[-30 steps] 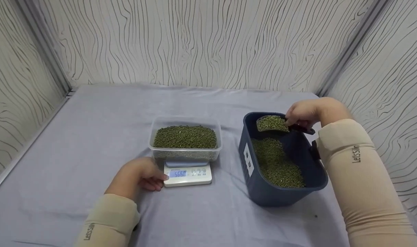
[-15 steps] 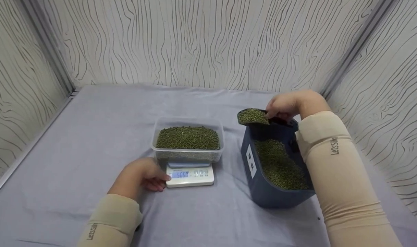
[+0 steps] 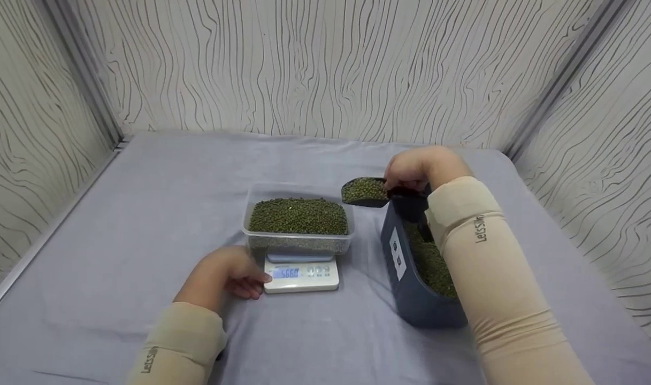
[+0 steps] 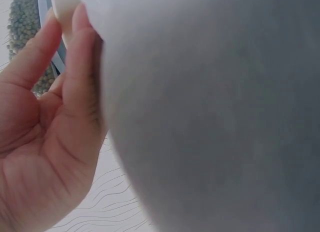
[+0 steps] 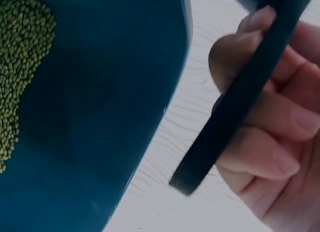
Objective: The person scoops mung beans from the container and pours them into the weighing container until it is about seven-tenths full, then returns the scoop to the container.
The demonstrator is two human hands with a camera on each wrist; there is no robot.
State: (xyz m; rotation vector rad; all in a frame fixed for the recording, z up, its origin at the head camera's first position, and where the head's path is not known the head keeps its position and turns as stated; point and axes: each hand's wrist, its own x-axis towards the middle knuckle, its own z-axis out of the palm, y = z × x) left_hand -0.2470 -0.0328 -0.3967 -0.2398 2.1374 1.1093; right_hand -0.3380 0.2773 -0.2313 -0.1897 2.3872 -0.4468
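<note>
In the head view my right hand [image 3: 415, 168] grips a black scoop [image 3: 365, 202] heaped with green mung beans [image 3: 367, 187]. The scoop is held roughly level, between the blue bin and the clear plastic container [image 3: 298, 236]. Its dark handle [image 5: 235, 112] crosses my curled fingers in the right wrist view. Mung beans fill much of the container, which stands on a white kitchen scale [image 3: 314, 284]. The lit display [image 3: 286, 274] appears to read 566.0. My left hand [image 3: 226, 272] pinches the scale's left front corner between thumb and finger, close up in the left wrist view.
The dark blue bin [image 3: 427, 313] stands right of the scale, partly hidden by my right sleeve [image 3: 496, 272], with more mung beans inside. A lavender cloth [image 3: 186, 176] covers the table. Wood-patterned panels [image 3: 304, 64] wall in the back and sides.
My right hand has carried the loaded scoop leftward, out of the bin and past its rim toward the container. My left hand keeps its hold on the scale, whose reading stays the same.
</note>
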